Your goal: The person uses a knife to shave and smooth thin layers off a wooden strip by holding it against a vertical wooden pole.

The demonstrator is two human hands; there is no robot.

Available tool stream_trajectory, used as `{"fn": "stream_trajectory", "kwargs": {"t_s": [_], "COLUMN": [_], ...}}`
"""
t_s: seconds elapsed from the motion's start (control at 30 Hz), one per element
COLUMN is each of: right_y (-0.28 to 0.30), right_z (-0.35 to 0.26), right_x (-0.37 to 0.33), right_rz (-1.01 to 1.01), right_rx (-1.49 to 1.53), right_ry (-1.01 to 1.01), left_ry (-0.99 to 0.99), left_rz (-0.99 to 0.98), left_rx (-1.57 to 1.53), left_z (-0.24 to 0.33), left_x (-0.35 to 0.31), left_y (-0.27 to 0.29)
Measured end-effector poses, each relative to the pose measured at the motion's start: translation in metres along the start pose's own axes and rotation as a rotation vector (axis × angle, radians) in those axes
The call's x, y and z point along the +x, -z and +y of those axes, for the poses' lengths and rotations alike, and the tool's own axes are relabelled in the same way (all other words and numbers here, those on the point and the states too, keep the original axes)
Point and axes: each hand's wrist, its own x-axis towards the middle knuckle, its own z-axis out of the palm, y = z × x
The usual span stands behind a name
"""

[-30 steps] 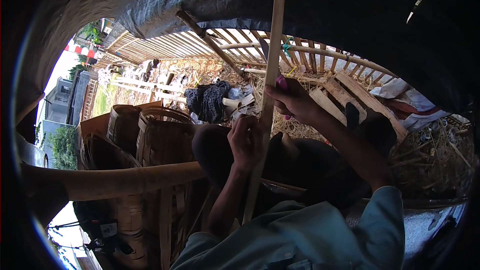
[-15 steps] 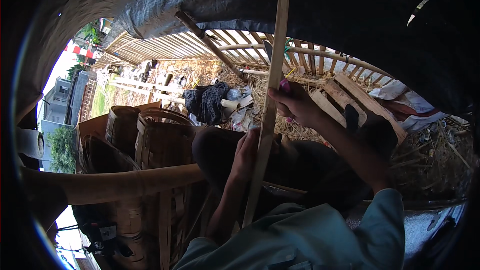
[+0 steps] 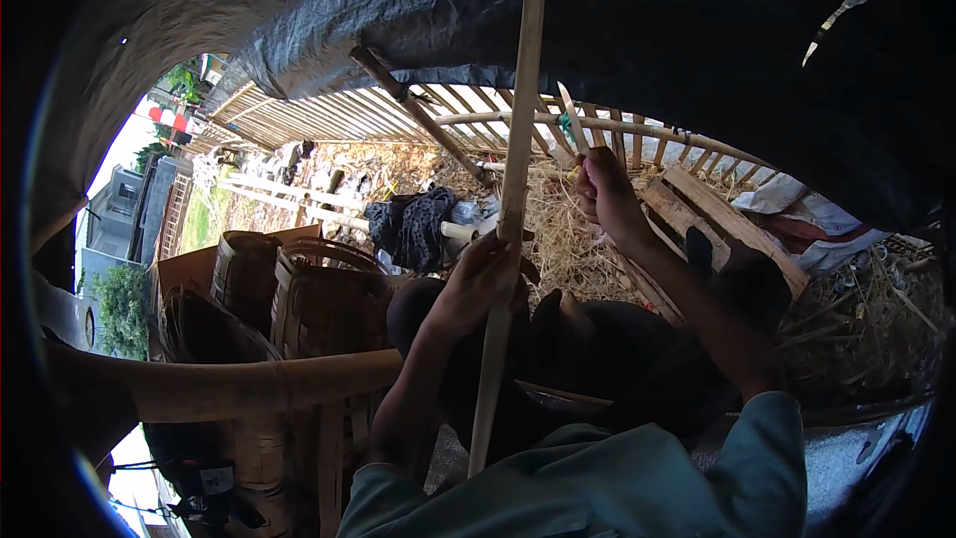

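Note:
A long, flat bamboo strip [image 3: 521, 134] stands nearly upright in front of me, running from the top edge down to my shirt. My left hand [image 3: 473, 284] is closed around its lower middle part. To the right of the strip, my right hand [image 3: 614, 201] grips a knife [image 3: 573, 116] by its pinkish handle, mostly covered by the fingers. The blade points up and slightly left, apart from the strip. Both hands are above my dark-clothed legs.
Woven bamboo baskets [image 3: 329, 294] stand at the left, behind a thick bamboo pole [image 3: 249, 388]. Straw [image 3: 554, 229] litters the ground ahead, with wooden planks [image 3: 732, 224] at right. Beyond runs a slatted bamboo fence [image 3: 329, 115]; a dark tarp [image 3: 398, 15] hangs overhead.
My right hand has moved right, away from the strip, and the knife blade now shows clearly. The strip's top has shifted left; my left hand now wraps across its front.

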Motion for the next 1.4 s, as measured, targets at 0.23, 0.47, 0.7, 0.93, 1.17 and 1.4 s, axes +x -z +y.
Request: {"fn": "stream_trajectory", "kwargs": {"t_s": [0.23,0.47,0.7,0.93,1.17,1.4], "right_y": [0.001,-0.002,-0.007,-0.01,-0.007,-0.008], "right_z": [-0.026,-0.022,-0.023,-0.014,-0.012,-0.015], "right_x": [-0.022,-0.03,-0.032,-0.027,-0.025,-0.025], "right_rz": [-0.13,-0.207,-0.276,-0.295,-0.335,-0.314], "right_rx": [-0.645,-0.829,-0.902,-0.98,-1.07,-1.213], "right_ry": [0.358,0.393,0.502,0.562,0.506,0.574], "left_ry": [-0.009,-0.118,-0.067,-0.078,0.025,-0.12], "left_rz": [0.041,0.131,0.204,0.231,0.139,0.209], "left_rx": [0.237,0.21,0.092,-0.039,-0.256,0.264], "left_z": [0.008,0.015,0.011,-0.002,-0.006,-0.008], "left_x": [0.01,0.017,0.012,0.017,0.02,0.019], "left_y": [0.015,-0.006,0.0,-0.003,-0.003,-0.007]}}
